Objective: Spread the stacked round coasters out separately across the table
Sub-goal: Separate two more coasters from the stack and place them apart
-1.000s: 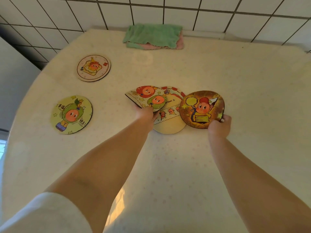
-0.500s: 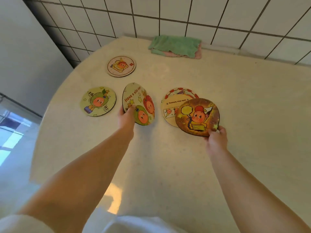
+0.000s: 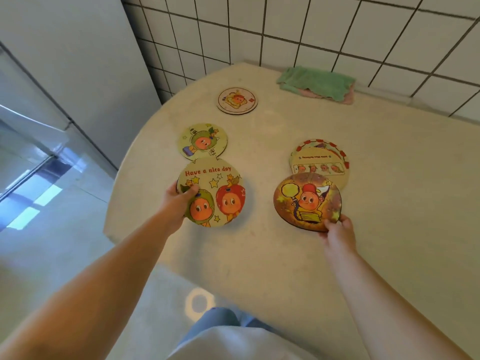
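My left hand grips the left edge of a "Have a nice day" coaster, held low over the table's left side, just in front of a green-character coaster lying flat. My right hand pinches the near edge of a dark brown coaster, tilted up over the remaining small stack of two overlapping coasters. A white coaster lies alone at the far left of the table.
The round cream table stands against a white tiled wall. A folded green and pink cloth lies at the back edge. A grey cabinet stands left of the table, whose rim curves close to my left hand.
My left hand carried the "Have a nice day" coaster leftward and nearer, away from the stack. My right hand drew the dark coaster slightly toward me. The camera view swung left.
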